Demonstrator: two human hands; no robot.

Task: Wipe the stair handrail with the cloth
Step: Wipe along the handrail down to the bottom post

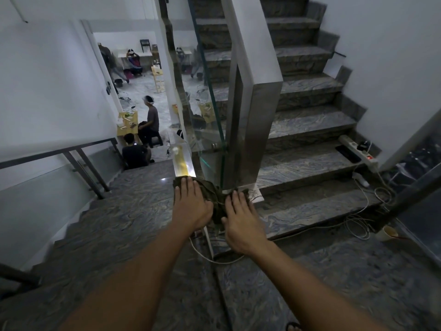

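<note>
Both our forearms are reaching forward over the landing, and we are pressing our left hand (191,206) and right hand (241,223) flat, fingers spread, side by side on the dark green cloth (216,199). That cloth is lying draped over the near end of the metal handrail (183,163), bunching between our palms. Neither hand is clamping it. Beyond, a glass panel (210,120) is rising beside the marble stairs (305,130). To the right, a cup (387,232) is sitting on the floor near tangled white cables (358,223); its contents we cannot tell.
</note>
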